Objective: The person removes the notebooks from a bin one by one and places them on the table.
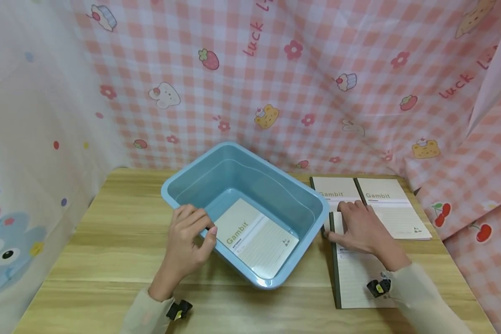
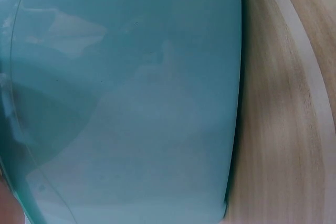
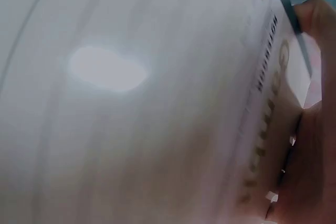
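Observation:
A light-blue plastic basin (image 1: 256, 185) stands on the table, turned at an angle. My left hand (image 1: 188, 239) holds its near-left rim, with fingers curled over the edge. Inside, a cream notebook (image 1: 254, 241) marked "Gambit" lies flat on the bottom. To the right of the basin, my right hand (image 1: 361, 228) grips the top part of another notebook (image 1: 359, 285) with a dark spine. Its thumb is at the spine side and its fingers are over the top edge. In the right wrist view this notebook's cover (image 3: 157, 129) fills most of the picture.
Two more Gambit notebooks lie side by side behind the held one: the left notebook (image 1: 336, 185), partly covered, and the right notebook (image 1: 394, 208). A checked pink cloth (image 1: 234, 93) hangs behind the wooden table (image 1: 121, 232), and further cloth hangs at both sides.

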A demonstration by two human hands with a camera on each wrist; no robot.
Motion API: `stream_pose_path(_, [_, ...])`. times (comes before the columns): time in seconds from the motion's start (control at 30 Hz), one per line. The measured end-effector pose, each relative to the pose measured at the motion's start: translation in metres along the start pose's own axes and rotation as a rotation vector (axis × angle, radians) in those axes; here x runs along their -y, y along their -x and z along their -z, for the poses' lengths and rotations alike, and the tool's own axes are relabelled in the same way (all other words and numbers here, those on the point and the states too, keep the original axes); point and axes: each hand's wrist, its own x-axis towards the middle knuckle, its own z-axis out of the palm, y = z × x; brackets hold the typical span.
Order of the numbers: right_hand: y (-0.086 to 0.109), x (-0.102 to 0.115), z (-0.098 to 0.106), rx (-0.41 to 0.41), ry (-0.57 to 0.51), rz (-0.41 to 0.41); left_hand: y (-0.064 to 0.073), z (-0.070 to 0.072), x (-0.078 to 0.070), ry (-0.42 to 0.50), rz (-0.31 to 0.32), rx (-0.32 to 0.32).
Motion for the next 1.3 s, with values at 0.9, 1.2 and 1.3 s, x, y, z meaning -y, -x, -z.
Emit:
stream_pose_path(0.9, [0.039,0.011,-0.035,0.042,0.043,-0.03,0.0,-0.001,0.0,0.009,0.001,-0.009])
stream_pose_path(1.2, [0.043,0.009,-0.027,0.049,-0.035,0.005,0.0,0.0,0.0,-0.005,0.002,-0.004])
stream_pose_path(1.3, [0.043,0.007,-0.022,0.038,-0.054,0.039,-0.001,0.0,0.0,-0.005,0.001,-0.005])
